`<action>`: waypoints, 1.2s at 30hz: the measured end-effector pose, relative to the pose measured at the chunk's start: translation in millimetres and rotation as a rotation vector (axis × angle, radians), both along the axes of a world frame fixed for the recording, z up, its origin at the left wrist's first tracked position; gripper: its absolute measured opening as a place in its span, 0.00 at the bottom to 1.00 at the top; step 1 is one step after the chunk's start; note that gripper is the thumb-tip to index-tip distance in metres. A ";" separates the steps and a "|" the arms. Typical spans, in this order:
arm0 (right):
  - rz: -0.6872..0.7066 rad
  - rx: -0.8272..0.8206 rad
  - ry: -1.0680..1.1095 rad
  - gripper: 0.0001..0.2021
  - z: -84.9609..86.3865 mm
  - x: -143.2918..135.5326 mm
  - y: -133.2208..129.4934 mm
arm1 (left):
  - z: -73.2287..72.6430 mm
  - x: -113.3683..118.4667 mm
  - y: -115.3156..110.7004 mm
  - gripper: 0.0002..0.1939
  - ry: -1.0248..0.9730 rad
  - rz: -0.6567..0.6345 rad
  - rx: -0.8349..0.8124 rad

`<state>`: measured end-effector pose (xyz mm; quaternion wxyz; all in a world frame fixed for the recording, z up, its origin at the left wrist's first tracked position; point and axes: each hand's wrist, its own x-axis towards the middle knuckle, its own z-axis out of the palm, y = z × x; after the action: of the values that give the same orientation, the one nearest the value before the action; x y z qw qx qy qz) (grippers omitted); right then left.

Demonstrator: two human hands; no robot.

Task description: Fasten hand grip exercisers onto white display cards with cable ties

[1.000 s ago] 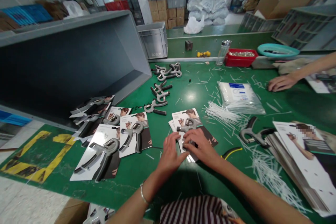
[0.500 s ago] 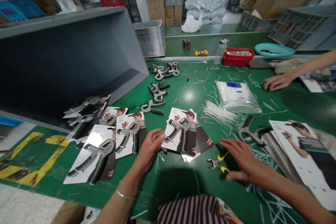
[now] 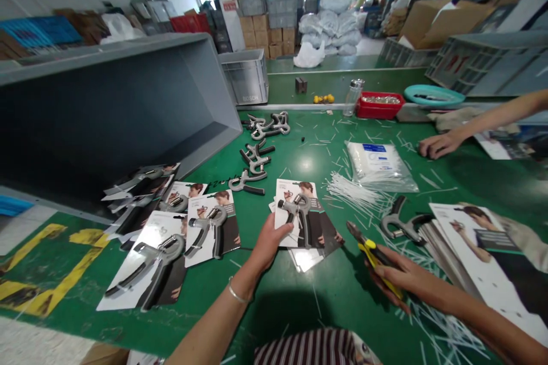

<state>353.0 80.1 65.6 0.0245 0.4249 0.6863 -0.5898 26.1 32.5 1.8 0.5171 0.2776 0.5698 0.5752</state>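
Note:
My left hand (image 3: pixel 270 244) grips the lower left edge of a printed card with a hand grip strengthener (image 3: pixel 305 219) on it, its thumb over the front. Under that card lie further cards (image 3: pixel 309 260) on the green table. My right hand (image 3: pixel 391 274) is closed around the yellow-and-black handles of diagonal cutters (image 3: pixel 371 256), whose jaws point up and left toward the cards. To the left lie carded hand grips (image 3: pixel 209 228), and another carded grip (image 3: pixel 156 262) nearer me. A loose hand grip (image 3: pixel 402 221) rests beside a stack of printed cards (image 3: pixel 483 256) on the right.
A large grey bin (image 3: pixel 128 108) lies on its side at the left. Loose hand grips (image 3: pixel 257 157) sit near it. White cable ties (image 3: pixel 353 188) and a bag of them (image 3: pixel 379 165) lie mid-table. A co-worker's hand (image 3: pixel 440 144) rests at the right; a red tray (image 3: pixel 379 105) stands behind.
My right hand has picked up the diagonal cutters from the table. My left hand now holds the carded hand grip more firmly, with the card raised and turned more upright.

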 end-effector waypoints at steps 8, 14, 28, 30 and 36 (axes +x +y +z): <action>0.327 1.284 -0.394 0.32 -1.2 -91.2 46.4 | -8.3 0.3 3.1 0.25 -0.108 0.024 0.014; 0.393 1.486 -0.497 0.33 -4.7 -112.3 46.0 | -11.0 0.7 2.9 0.24 -0.120 0.041 0.039; 0.391 0.840 -0.126 0.16 -10.7 -102.0 27.6 | 4.5 2.7 -7.6 0.22 -0.300 0.090 0.022; 0.379 0.761 -0.032 0.18 -12.3 -97.6 1.6 | 10.9 3.4 -9.2 0.20 -0.380 0.157 0.025; 0.036 0.774 -0.015 0.25 -27.5 -113.4 -45.6 | 33.7 22.7 -7.1 0.22 -0.446 0.330 0.230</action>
<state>239.6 34.5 38.1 -0.1225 0.3950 0.8652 -0.2837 48.8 25.4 35.5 0.4942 0.1047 0.4107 0.7591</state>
